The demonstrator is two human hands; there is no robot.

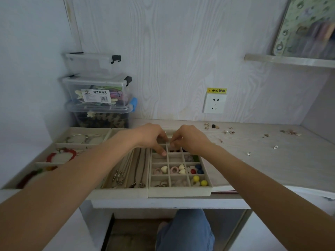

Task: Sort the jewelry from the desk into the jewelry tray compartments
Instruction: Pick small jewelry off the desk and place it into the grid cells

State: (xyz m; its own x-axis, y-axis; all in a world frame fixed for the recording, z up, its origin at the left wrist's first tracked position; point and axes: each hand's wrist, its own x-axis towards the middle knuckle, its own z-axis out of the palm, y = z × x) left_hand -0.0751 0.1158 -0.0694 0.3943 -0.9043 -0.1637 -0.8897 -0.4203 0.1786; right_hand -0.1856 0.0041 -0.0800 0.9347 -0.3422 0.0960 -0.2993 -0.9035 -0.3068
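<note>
While both forearms reach in from the near edge, the left hand [151, 137] and right hand [190, 138] meet over the far rows of the grid tray [179, 193], fingers curled and fingertips close together. The left hand's fingers point down into a cell in the far left column; what it pinches, if anything, cannot be told. The right hand's fingertips are drawn together over the middle column, and whether they hold something small is hidden.

The grid tray sits on the tabletop [262, 160] near its front edge. Its nearer cells hold heart pieces [164, 169], red and blue beads [196, 169], yellow beads [199, 180] and rings [162, 183]. Touching its left side is a long-slot tray with necklaces [126, 171] lying lengthwise. Farther left, another tray holds a red bracelet [61, 155] and a silver bracelet [81, 138] in separate sections.

Loose earrings [228, 131] and other small pieces lie scattered on the tabletop to the right of the hands, well apart from the trays. Stacked clear boxes [97, 91] stand in the back left corner, and a wall socket [214, 104] is set in the back panel.
</note>
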